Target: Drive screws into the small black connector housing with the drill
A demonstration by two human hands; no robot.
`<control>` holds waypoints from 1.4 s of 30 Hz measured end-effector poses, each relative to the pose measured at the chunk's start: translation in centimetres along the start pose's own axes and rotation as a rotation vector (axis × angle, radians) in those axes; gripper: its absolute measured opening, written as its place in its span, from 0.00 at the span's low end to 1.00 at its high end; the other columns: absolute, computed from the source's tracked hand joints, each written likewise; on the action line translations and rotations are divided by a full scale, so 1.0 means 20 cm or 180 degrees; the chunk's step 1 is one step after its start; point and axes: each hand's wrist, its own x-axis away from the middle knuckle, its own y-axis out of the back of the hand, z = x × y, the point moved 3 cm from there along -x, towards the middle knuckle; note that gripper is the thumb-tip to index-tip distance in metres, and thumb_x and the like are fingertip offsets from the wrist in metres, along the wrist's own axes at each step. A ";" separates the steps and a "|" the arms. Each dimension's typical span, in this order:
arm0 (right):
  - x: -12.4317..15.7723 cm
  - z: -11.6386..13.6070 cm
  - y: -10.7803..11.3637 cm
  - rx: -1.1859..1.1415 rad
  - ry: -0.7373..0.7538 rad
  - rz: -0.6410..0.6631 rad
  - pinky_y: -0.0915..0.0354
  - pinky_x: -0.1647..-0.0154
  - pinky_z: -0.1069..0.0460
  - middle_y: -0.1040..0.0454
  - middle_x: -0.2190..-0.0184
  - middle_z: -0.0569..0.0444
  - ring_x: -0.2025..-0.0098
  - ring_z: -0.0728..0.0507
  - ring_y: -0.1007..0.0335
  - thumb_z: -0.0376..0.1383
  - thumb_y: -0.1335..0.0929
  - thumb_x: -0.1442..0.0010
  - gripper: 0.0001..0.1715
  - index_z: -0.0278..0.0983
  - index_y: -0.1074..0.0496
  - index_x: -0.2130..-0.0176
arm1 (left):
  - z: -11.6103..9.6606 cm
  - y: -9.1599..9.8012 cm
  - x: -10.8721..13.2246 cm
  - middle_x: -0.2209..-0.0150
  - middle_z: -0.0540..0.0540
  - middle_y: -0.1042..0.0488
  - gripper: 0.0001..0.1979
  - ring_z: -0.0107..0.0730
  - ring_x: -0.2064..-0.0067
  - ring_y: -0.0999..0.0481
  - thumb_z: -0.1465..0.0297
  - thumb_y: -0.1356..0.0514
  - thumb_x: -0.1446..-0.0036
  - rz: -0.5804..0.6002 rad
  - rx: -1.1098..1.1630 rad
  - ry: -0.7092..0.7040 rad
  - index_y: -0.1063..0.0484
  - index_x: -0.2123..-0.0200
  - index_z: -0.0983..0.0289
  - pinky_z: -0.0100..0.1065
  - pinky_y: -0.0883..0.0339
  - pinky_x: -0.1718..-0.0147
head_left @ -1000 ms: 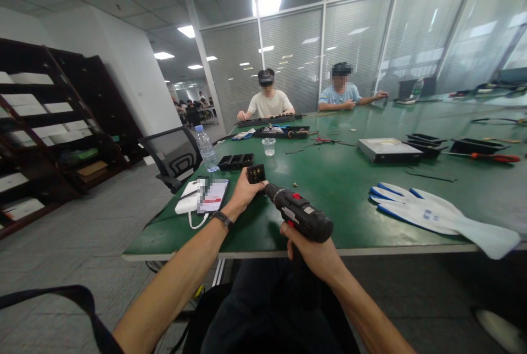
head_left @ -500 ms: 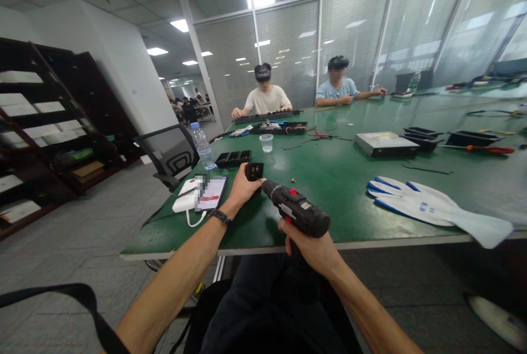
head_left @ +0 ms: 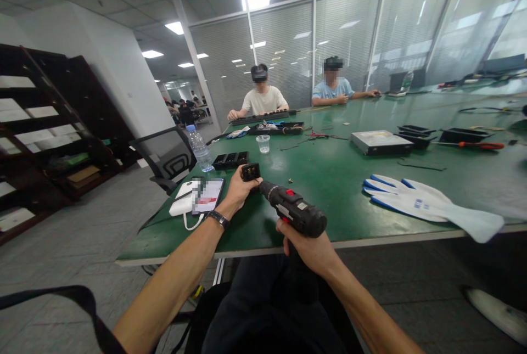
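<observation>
My right hand (head_left: 309, 247) is wrapped round the grip of a black cordless drill (head_left: 293, 213) with red marks, its nose pointing up and left. The drill's tip meets a small black box-shaped part (head_left: 250, 172) that my left hand (head_left: 236, 193) grips from below and holds upright on the green table (head_left: 329, 184). A dark watch sits on my left wrist. Both hands work near the table's front edge.
A phone (head_left: 207, 196) on a white power bank lies left of my hand, with a water bottle (head_left: 200, 149), black tray (head_left: 232, 159) and plastic cup (head_left: 263, 143) beyond. White gloves (head_left: 420, 202) lie right. A disc drive (head_left: 381, 141), trays and screwdriver sit farther. Two people sit opposite.
The view has drifted slightly, so everything sits a little left and higher. Both hands, the drill and the black part keep the same pose relative to each other.
</observation>
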 end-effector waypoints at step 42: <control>0.01 0.03 0.01 0.0103 -0.0025 0.0091 0.38 0.76 0.53 0.31 0.87 0.59 0.82 0.48 0.36 0.41 0.32 0.37 0.16 0.39 0.32 0.75 | -0.02 0.00 0.01 0.64 0.53 0.25 0.23 0.33 0.64 0.27 0.68 0.25 0.61 -0.0035 -0.0173 0.0140 0.28 0.62 0.65 0.33 0.32 0.63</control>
